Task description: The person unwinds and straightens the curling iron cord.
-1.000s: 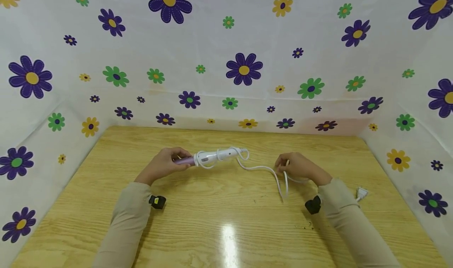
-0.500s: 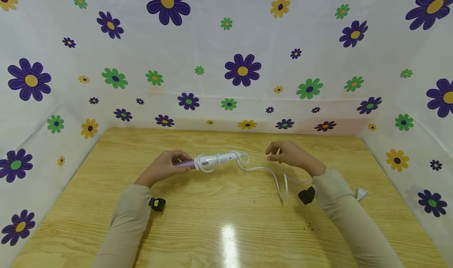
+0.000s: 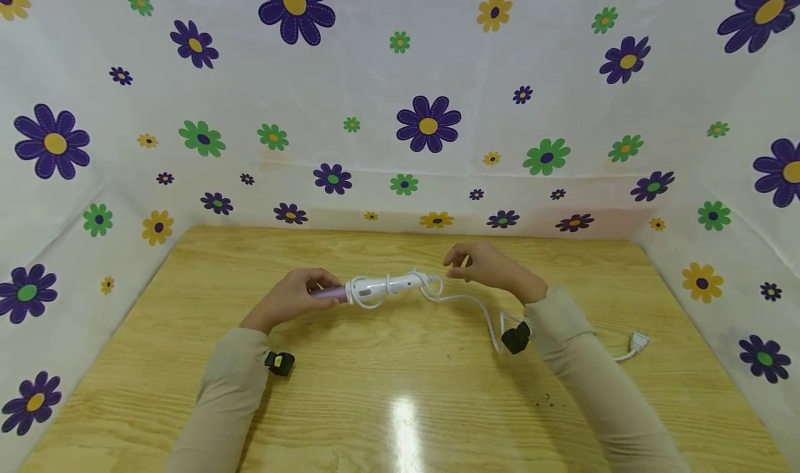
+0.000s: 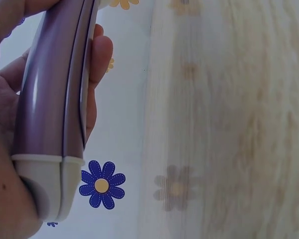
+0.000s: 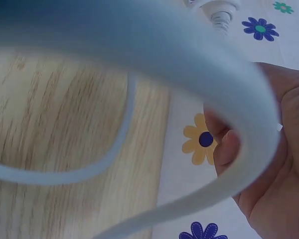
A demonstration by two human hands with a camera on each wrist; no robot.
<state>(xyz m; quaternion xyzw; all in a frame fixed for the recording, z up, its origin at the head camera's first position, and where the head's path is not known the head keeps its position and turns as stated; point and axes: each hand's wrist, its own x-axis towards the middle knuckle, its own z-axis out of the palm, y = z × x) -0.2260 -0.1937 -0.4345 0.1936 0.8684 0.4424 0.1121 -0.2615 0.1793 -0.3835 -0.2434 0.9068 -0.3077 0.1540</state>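
Observation:
A hair straightener [image 3: 378, 287] with a purple front half and a white handle is held level above the table. My left hand [image 3: 296, 296] grips its purple end, thumb on one side and fingers on the other. In the left wrist view the purple body [image 4: 50, 84] lies along my palm, its white tip near the wrist. The white cord [image 3: 465, 297] winds loosely around the handle and trails right. My right hand [image 3: 482, 266] hovers by the cord end of the handle, fingers loosely bent, apart from it. A blurred loop of cord crosses close to the right wrist camera.
The cord's white plug [image 3: 639, 342] lies on the right of the wooden table [image 3: 350, 403]. Dark specks lie near the right forearm. White flowered cloth [image 3: 375, 77] rises behind the table and on both sides. A black camera [image 3: 516, 337] sits at the right wrist.
My right hand has let go of the cord and moved left toward the handle's cord end. The left hand keeps its grip, and the straightener stays almost in place.

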